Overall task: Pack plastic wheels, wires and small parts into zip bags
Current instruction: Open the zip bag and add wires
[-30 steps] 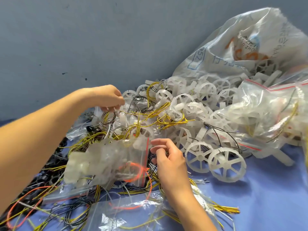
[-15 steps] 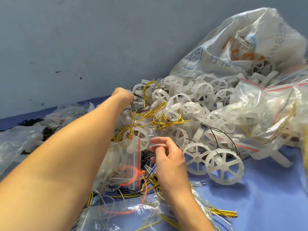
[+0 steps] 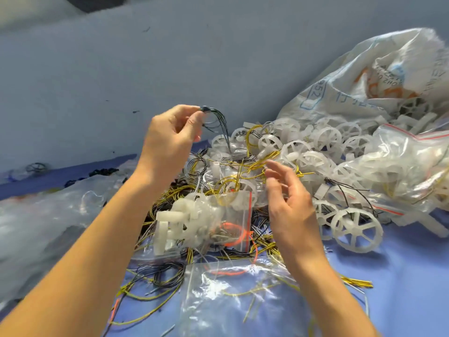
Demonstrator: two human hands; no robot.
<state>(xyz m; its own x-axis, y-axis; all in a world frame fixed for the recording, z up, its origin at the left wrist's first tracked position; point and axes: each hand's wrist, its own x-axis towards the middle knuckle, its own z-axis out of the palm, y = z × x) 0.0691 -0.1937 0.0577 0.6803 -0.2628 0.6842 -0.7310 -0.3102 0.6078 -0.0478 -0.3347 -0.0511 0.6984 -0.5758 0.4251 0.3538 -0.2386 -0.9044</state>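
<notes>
Left hand (image 3: 170,132) pinches dark wire bundle (image 3: 216,120) above wheel pile (image 3: 303,152), lifting it free of tangle; right hand (image 3: 289,203) relaxed, empty, near half-filled zip bag (image 3: 218,222), likely ready to open it.

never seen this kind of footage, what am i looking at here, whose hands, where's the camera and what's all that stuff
No machine here: a person works with bare hands, and the one picture comes from a camera worn on their head, looking forward and down. The left grip, simply the left hand, is raised and pinches a small bundle of dark wires between thumb and fingertips. The right grip, the other hand, hovers open and holds nothing that I can see; it is a little blurred. On the blue surface lies a heap of white plastic wheels tangled with yellow wires, spilling from a big white sack. Between the arms lies a zip bag part filled with white parts, and nearer the camera a flat clear bag.
</notes>
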